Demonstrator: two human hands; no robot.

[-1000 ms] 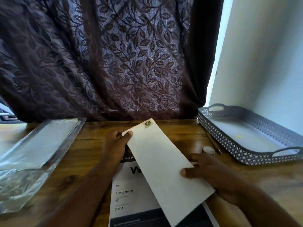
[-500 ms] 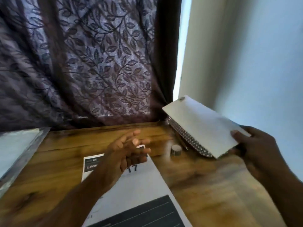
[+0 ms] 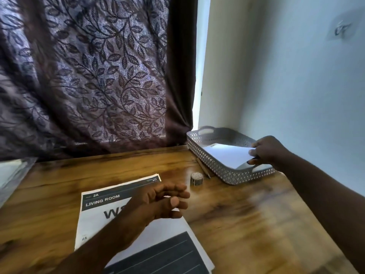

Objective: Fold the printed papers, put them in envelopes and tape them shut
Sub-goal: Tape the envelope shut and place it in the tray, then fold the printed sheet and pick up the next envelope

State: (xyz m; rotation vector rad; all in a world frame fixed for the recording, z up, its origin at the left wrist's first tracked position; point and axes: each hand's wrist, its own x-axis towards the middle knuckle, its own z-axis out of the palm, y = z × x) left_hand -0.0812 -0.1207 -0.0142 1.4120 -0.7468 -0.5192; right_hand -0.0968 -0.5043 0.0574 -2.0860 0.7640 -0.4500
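A white envelope [image 3: 227, 155] lies inside the grey perforated tray [image 3: 209, 165] at the right; my right hand [image 3: 266, 153] pinches its near right corner. My left hand [image 3: 162, 200] hovers over the printed papers [image 3: 102, 210], fingers spread and holding nothing. The top sheet reads "LIVING ROOM" in a dark band and lies flat on the wooden table [image 3: 246, 224]. A small roll of patterned tape [image 3: 196, 178] stands upright between the papers and the tray.
A pen [image 3: 203, 168] lies against the tray's left wall. A clear plastic sleeve [image 3: 11, 175] rests at the table's left edge. A dark leaf-patterned curtain [image 3: 88, 76] hangs behind, and a pale wall [image 3: 286, 76] closes the right side.
My right hand carried the envelope from over the papers rightward and lowered it into the tray. My left hand let go of it and now hovers over the papers.
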